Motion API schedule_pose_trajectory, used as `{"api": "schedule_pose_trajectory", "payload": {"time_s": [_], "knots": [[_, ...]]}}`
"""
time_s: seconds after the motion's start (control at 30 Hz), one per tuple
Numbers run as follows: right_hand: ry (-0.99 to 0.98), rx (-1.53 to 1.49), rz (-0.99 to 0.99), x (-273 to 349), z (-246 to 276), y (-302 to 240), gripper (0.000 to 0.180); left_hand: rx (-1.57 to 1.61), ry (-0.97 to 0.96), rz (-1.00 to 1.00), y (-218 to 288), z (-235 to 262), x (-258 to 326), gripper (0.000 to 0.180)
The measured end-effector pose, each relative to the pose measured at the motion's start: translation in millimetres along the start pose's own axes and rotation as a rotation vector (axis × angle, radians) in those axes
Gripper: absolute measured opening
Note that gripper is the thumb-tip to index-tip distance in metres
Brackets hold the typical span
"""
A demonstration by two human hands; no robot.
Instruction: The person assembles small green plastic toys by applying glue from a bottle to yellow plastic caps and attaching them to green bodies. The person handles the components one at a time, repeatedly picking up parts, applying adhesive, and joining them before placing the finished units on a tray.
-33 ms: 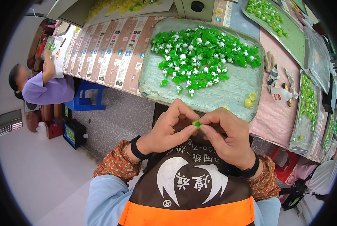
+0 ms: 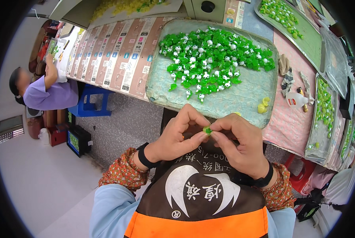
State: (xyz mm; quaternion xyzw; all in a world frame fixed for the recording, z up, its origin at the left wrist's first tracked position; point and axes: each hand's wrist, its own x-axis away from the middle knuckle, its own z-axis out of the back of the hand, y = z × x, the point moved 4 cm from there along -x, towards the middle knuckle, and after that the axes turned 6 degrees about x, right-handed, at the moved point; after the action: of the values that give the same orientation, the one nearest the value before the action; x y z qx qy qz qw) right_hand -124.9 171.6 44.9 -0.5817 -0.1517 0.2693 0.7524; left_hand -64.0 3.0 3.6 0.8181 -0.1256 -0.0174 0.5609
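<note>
Probably light, slick, stiffish: small green piece point(image 2: 207, 130) pinched between left hand point(image 2: 175, 137) and right hand point(image 2: 244, 142), best held by opposite edges.

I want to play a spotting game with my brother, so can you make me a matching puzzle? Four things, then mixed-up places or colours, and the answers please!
Things:
1. Small piece
2. Stool beside the person in purple
3. Plastic bottle
4. Loose yellow pieces on the big tray

Places or colours:
A. On the pink cloth
B. Near the lower right corner
C. Blue
D. Pinched between the left hand and right hand

Right pairs: 1-D, 2-C, 3-A, 4-B
</note>
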Motion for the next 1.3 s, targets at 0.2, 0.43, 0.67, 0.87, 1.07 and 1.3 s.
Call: {"api": "schedule_pose_trajectory", "payload": {"time_s": [0.2, 0.43, 0.67, 0.87, 1.07, 1.3], "knots": [[0.000, -0.026, -0.046, 1, 1, 1, 0.016, 0.072, -0.012, 0.040, -1, -1, -2, 0.023], [-0.007, -0.094, -0.097, 3, 2, 1, 0.016, 0.140, -0.042, 0.107, -4, 0, -2, 0.022], [-0.006, -0.032, -0.051, 4, 3, 4, 0.017, 0.246, -0.026, 0.169, -6, -2, -3, 0.018], [0.002, -0.007, -0.018, 5, 7, 3, 0.016, 0.256, -0.029, 0.182, -8, -5, -6, 0.017], [0.017, -0.136, -0.185, 11, 10, 12, 0.016, 0.210, -0.040, 0.181, -6, -10, -12, 0.021], [0.019, -0.107, -0.164, 13, 12, 17, 0.014, 0.132, -0.011, 0.189, -7, -13, -13, 0.031]]}}
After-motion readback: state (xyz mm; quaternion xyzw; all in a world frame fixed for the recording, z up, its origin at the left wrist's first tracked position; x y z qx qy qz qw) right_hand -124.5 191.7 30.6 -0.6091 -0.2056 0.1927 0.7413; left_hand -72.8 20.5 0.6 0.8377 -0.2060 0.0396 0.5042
